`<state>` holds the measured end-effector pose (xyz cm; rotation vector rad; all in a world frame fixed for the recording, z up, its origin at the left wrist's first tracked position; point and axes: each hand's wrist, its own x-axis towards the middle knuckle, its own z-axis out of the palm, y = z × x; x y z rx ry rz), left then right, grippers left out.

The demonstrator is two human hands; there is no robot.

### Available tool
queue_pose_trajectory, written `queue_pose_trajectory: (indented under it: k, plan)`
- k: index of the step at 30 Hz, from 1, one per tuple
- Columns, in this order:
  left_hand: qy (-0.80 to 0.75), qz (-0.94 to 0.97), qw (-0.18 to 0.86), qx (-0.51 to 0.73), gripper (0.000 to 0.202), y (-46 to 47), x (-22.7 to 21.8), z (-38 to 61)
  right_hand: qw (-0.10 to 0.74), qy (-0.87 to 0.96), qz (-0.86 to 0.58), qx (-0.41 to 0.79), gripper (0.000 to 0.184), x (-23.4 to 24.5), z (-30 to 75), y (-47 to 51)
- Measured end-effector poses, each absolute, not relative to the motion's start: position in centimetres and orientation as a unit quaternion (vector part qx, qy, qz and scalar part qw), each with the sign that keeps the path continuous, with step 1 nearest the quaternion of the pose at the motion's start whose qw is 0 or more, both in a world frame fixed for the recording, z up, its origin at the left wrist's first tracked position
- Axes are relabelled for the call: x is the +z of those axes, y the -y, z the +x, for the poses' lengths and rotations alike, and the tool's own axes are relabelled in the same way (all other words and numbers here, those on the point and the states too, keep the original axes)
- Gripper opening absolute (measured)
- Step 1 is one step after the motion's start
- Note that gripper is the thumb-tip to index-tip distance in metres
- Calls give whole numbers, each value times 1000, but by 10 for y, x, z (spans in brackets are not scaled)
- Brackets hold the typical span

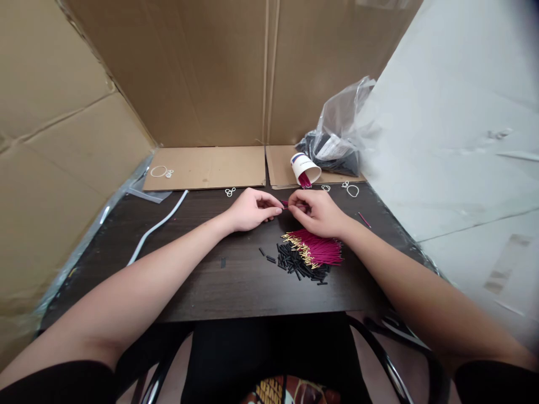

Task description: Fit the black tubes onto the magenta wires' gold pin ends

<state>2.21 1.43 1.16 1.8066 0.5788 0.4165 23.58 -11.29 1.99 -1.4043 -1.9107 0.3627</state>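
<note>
I am pinching one pink wire [285, 204] tight between left hand [252, 210] and right hand [319, 214], holding it straight, wire pile [316, 250] just beside my grip.

Left hand [251, 209] and right hand [319, 212] pinch magenta wire [285, 204] above wire pile [316, 248], black sleeves [300, 264].

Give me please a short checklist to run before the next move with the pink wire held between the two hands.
1. Pink wire pinched by the left hand and the right hand: ok.
2. Tube seated on that wire: cannot tell, the fingers hide it.
3. Black tubes lying near the hands: ok.
4. Wire pile lying together on the table: ok.
5. Paper cup upright: not ok, it lies tipped, with wires in its mouth.
</note>
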Motion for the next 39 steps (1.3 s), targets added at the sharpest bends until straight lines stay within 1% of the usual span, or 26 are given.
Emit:
queue_pose_trajectory:
  k: [5, 15, 25, 30, 33, 35, 39]
  plan:
    - [-242, 764, 569, 187, 11, -14, 12, 22, 365, 732, -552, 162, 11, 17, 236, 113]
    - [-248, 760, 569, 191, 9, -12, 13, 23, 353, 732, -560, 159, 14, 16, 235, 112]
    - [-245, 767, 563, 185, 8, -13, 14, 24, 361, 742, -543, 152, 8, 14, 233, 112]
    - [-226, 776, 557, 190, 14, -13, 11, 23, 362, 745, -542, 142, 8, 14, 234, 111]
    - [-231, 766, 559, 218, 28, -13, 9, 23, 359, 753, -540, 115, 9, 17, 237, 111]
    - [-247, 756, 550, 254, 32, -15, 6, 23, 356, 755, -543, 91, 9, 18, 240, 110]
    - [-281, 744, 531, 294, 21, -21, 0, 26, 339, 754, -559, 69, 9, 12, 249, 105]
